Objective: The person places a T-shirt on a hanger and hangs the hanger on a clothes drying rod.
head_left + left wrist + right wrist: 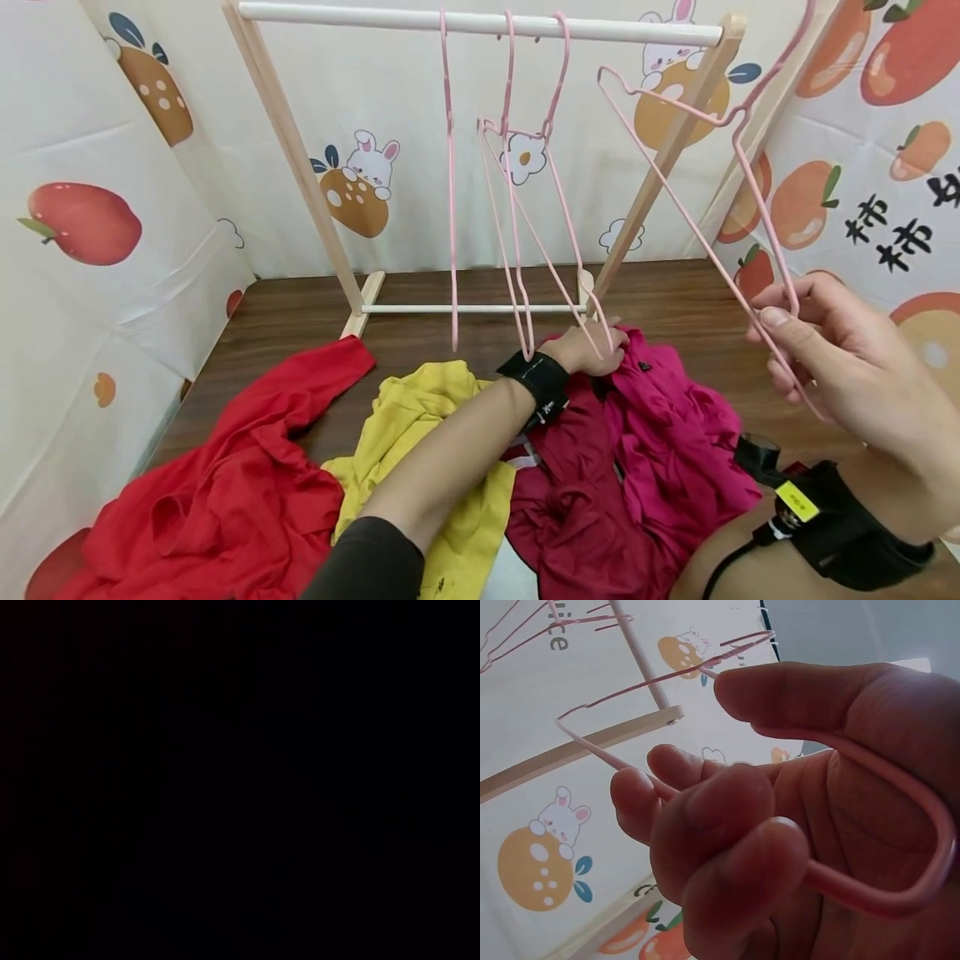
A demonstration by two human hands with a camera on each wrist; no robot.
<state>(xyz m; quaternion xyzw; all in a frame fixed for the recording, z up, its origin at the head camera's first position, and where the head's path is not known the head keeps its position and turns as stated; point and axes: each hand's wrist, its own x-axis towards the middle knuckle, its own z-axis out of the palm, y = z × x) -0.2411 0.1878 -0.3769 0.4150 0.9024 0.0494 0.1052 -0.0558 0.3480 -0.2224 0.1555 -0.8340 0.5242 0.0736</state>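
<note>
In the head view my right hand [862, 367] holds one lower corner of a pink wire hanger [741, 111], raised at the right with its hook upward. The right wrist view shows the fingers and thumb curled round the hanger's wire [885, 902]. My left hand [573, 348] reaches down onto the top of a magenta garment [675, 425], beside a dark red garment [577, 492]. Hanging wires cross in front of it, and its fingertips are partly hidden, so its grip is unclear. The left wrist view is almost wholly black.
A clothes rack with a white top bar [337, 17] and wooden legs [300, 158] stands at the back. Several pink hangers [452, 208] hang from it. A yellow garment [405, 417] and a red garment [247, 467] lie on the brown table [675, 292], left of the dark red one.
</note>
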